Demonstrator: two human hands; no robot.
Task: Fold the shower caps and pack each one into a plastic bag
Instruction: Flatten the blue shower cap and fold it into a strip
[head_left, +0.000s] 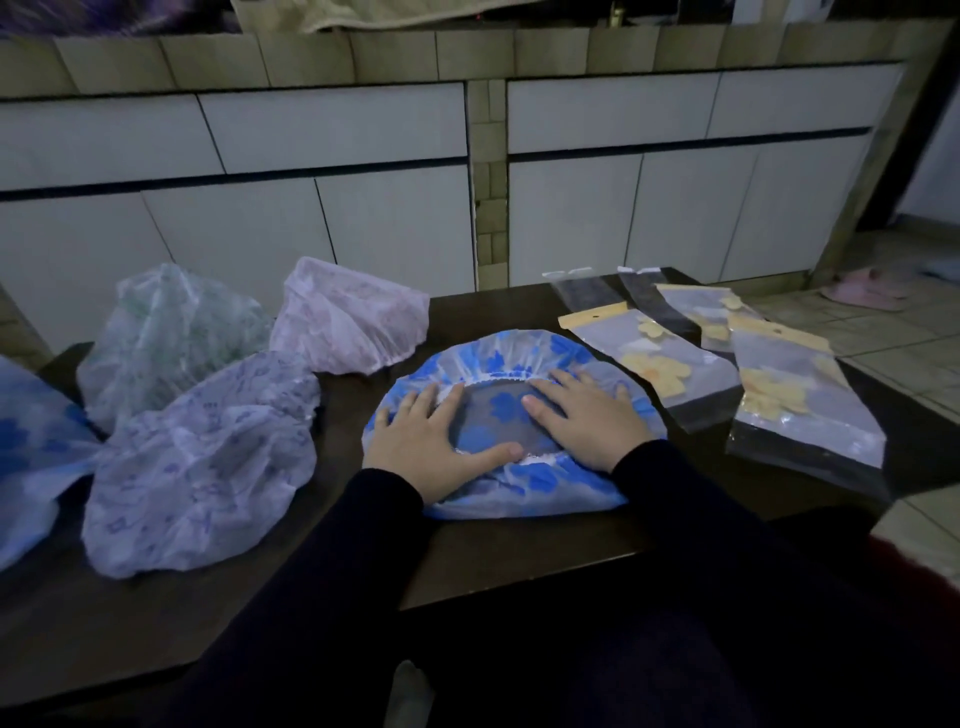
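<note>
Blue flowered shower cap (511, 358), worktop (519, 545) centre, opening up. Left hand (434, 441) at 9 o'clock, right hand (587, 415) at 3 o'clock: fingers (447, 402) straight, flat, pressing rim.

Blue-flowered shower cap (519, 483) spread flat on the table, opening up, elastic rim puckered. Left of it, lilac-print cap (208, 467), pink cap (348, 322), green cap (171, 332) lying rumpled. To the right, flower-printed plastic bags (800, 410) fanned flat.
</note>
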